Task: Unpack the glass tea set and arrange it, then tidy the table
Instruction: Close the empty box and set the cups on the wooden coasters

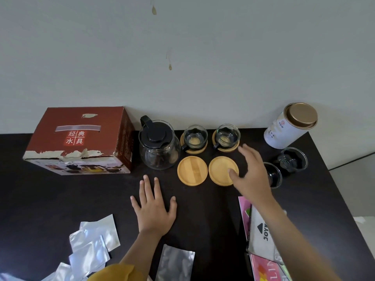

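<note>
A glass teapot (159,146) with a black lid stands beside the red tea-set box (81,138). Two glass cups (195,136) (227,135) sit on bamboo coasters at the back. Two bare bamboo coasters (192,170) (221,169) lie in front of them. Two more glass cups (292,159) (274,175) stand on the dark table to the right. My left hand (154,207) rests flat on the table, fingers spread. My right hand (251,175) hovers open over the right bare coaster's edge, holding nothing, partly hiding the nearer cup.
A white tea canister (288,126) with a bronze lid stands at the back right corner. Several silver foil pouches (93,244) lie at the front left. Magazines and a grey pouch (261,236) lie at the front right. The table (213,220) ends at the right.
</note>
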A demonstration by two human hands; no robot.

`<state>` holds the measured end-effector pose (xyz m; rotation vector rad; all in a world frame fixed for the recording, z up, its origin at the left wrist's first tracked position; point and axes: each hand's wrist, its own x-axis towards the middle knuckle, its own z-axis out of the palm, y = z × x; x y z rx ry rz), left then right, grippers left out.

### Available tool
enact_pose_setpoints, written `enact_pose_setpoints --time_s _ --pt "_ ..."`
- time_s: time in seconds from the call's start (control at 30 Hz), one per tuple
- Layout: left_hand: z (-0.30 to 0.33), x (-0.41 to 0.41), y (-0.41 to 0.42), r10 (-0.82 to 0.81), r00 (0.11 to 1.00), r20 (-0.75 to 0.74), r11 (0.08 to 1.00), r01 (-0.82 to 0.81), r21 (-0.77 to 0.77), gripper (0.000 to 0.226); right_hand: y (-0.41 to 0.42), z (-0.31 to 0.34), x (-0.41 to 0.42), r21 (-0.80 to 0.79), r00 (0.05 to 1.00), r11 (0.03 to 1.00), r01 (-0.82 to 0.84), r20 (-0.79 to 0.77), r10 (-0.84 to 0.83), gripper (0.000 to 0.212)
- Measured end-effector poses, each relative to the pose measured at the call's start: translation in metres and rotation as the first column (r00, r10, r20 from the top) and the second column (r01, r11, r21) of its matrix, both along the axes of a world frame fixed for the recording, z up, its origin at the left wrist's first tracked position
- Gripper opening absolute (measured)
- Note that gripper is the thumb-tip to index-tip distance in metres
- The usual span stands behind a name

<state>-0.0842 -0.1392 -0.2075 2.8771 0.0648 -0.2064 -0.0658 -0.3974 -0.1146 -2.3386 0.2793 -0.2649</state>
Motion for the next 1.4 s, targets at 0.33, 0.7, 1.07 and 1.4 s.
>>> enact_pose_setpoints --time_s 0.33,0.7,1.07,1.4 --pt "0.002 -0.001 0.0 -0.001 1.0 -0.003 1.0 0.0 -0.012 0.082 -0.005 -0.035 -0.062 0.37 0.73 0.64 0.673 -0.194 -0.656 0.083" --pt "0.003 -0.001 -0.001 -0.002 1.0 -0.013 1.0 0.001 -0.009 0.083 -0.023 -0.04 -0.035 0.379 0.748 0.651 0.658 -0.227 -0.623 0.081" --pt "0.002 -0.001 -0.001 0.001 1.0 -0.016 1.0 -0.001 0.001 0.082 0.015 -0.031 -0.031 0.398 0.898 0.818 0.416 -0.038 -0.438 0.062" --pt "0.002 -0.001 -0.001 0.004 1.0 -0.014 1.0 -0.004 -0.008 0.082 0.07 -0.037 0.003 0.342 0.995 0.935 0.095 -0.066 -0.077 0.066"
